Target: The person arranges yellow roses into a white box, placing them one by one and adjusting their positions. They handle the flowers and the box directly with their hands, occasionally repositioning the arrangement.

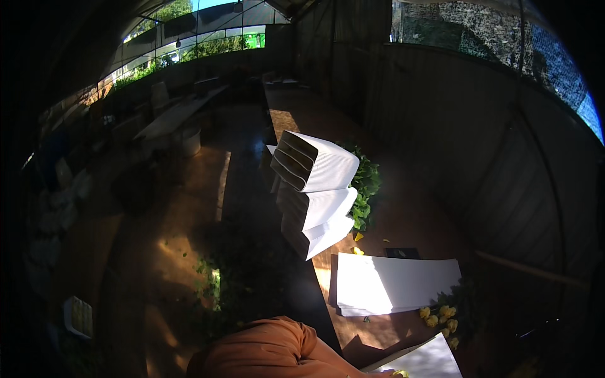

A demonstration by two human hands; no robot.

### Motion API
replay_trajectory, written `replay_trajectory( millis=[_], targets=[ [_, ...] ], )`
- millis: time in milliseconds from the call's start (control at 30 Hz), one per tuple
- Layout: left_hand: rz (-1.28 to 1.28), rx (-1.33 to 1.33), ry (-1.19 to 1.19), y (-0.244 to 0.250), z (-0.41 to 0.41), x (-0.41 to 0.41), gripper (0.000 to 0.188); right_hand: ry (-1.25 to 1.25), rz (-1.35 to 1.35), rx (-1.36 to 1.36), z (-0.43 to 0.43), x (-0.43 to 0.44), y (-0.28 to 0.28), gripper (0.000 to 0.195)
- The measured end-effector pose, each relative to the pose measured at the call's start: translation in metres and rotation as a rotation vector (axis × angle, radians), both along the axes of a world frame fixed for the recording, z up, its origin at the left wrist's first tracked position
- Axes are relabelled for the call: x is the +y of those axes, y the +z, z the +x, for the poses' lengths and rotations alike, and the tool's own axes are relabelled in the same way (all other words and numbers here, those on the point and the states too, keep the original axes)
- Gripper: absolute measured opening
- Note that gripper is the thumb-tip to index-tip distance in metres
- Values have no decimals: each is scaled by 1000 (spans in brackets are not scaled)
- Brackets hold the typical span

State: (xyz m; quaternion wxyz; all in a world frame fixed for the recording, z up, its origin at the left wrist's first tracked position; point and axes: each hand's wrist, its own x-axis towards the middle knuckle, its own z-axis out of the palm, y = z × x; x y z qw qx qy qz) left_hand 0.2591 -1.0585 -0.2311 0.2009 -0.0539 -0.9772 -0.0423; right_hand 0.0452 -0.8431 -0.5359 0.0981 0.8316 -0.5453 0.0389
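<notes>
An orange sleeve (279, 347) reaches in from the bottom edge, and at its end only a sliver of my left hand (384, 374) shows. That hand lies by a pale yellow flower (400, 373) on a white sheet (432, 359); the frame edge cuts off its fingers, so a grip cannot be made out. My right hand is out of view. Beyond the sheet lie several yellow roses (431, 321) with dark leaves. Next to them is a stack of flat white card sheets (416, 283), partly sunlit, on the brown worktable (352, 326).
Folded white corrugated cardboard wraps (331, 165) are piled at the table's left edge, with green foliage (365, 182) behind them. Yellow petals (358, 251) and a dark flat object (401, 253) lie nearby. Leafy cuttings (208, 283) litter the floor. A dark wall (425, 118) runs along the right.
</notes>
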Motion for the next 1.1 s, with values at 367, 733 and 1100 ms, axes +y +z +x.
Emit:
replay_trajectory(
  millis=[367,733,1100],
  targets=[
    [135,-35,52,3,-2,2,25,-352,270,-673,112,-76,360,25],
    [145,-82,16,8,9,2,48,-269,196,-696,114,-75,357,22],
    [184,-243,69,51,16,-9,63,-452,200,-642,122,-80,373,23]
  ],
)
